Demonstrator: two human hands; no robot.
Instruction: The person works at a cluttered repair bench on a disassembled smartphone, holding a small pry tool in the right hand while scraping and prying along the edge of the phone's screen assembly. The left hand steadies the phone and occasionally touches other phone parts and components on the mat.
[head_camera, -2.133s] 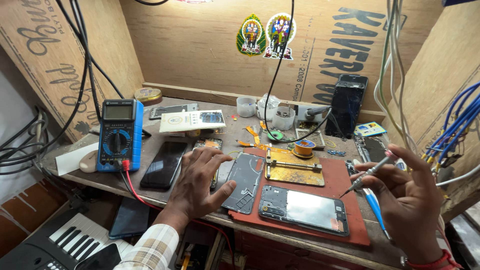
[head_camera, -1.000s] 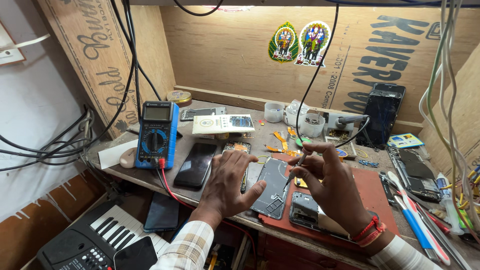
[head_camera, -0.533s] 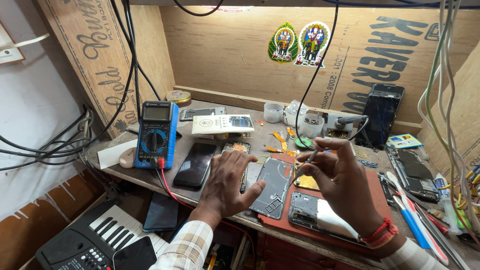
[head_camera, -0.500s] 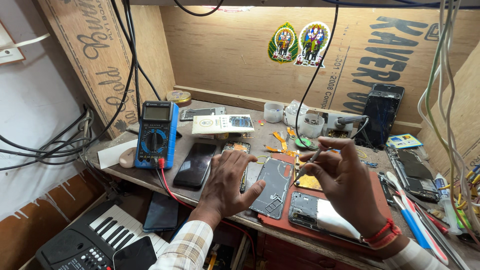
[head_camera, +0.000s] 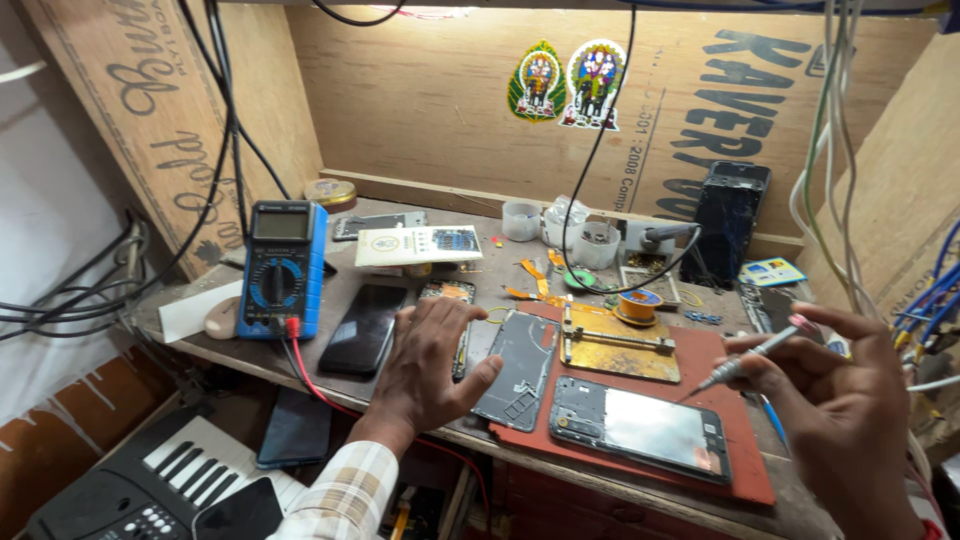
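Hands over opened phones on a repair bench

Two hands are in view, and both belong to the person who wears the camera. Left hand (head_camera: 432, 365) lies flat at the 6 o'clock edge of the wooden bench (head_camera: 180, 335), fingers spread, palm down. Its thumb touches the left edge of a grey phone back cover (head_camera: 520, 365), and its fingertips cover the lower part of a small circuit board (head_camera: 447, 293) at 12 o'clock from the hand.

Right hand (head_camera: 850, 410) is lifted at the 4 o'clock side of the scene, apart from the bench top. Thumb and first fingers are pinching one thin screwdriver (head_camera: 750, 355) with a pink end; the tip points toward 8 o'clock and hangs just above the red work mat (head_camera: 735, 455).

On this mat I count three things: the back cover, one brass-coloured holding plate (head_camera: 620, 345) at 12 o'clock, and one opened phone frame (head_camera: 640, 428) at 6 o'clock.

At 9 o'clock from the left hand lies one dark phone (head_camera: 365, 328), screen up, and beside it stands one blue multimeter (head_camera: 285, 270) with a red lead. One more dark phone (head_camera: 728, 222) leans upright on the back wall at 1 o'clock. Two round stickers (head_camera: 568, 82) are on this wall. One keyboard (head_camera: 150, 485) is under the bench at 7 o'clock.
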